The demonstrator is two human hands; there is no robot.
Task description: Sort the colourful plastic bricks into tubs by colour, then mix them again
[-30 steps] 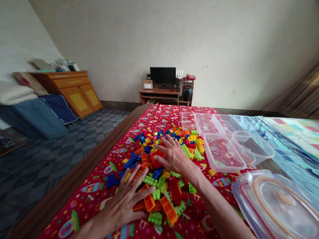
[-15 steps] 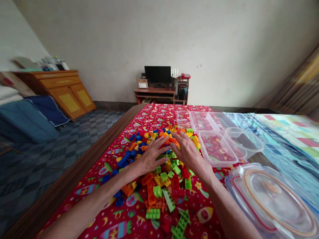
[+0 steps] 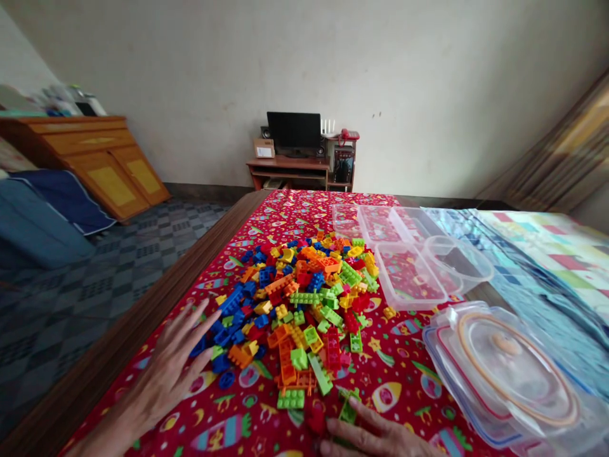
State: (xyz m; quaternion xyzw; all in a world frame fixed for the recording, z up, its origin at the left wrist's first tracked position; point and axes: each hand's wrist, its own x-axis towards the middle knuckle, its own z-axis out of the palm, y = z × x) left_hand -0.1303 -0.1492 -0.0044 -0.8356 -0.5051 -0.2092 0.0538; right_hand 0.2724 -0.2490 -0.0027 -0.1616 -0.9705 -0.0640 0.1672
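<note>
A heap of toy building bricks (image 3: 304,292) in blue, orange, yellow, green and red lies on the red patterned cloth (image 3: 228,412). My left hand (image 3: 166,368) is at the heap's left edge with its fingers spread, beside the blue bricks (image 3: 221,333), and it holds nothing. At the bottom edge of the view my right hand (image 3: 380,435) reaches over a long green brick (image 3: 349,406) with its fingers stretched out. A red brick (image 3: 314,419) lies left of its fingertips. The lower part of the right hand is cut off by the frame.
Clear plastic containers (image 3: 380,279) stand right of the heap. Several stacked clear lids (image 3: 447,374) lie at the right front, one with an orange ring. Beyond the table's end is a desk (image 3: 290,164) with a monitor (image 3: 294,133). A wooden cabinet (image 3: 109,158) stands at the left.
Both hands have drawn back from the middle of the heap. The left has moved left and nearer; the right has come down to the green brick at the front.
</note>
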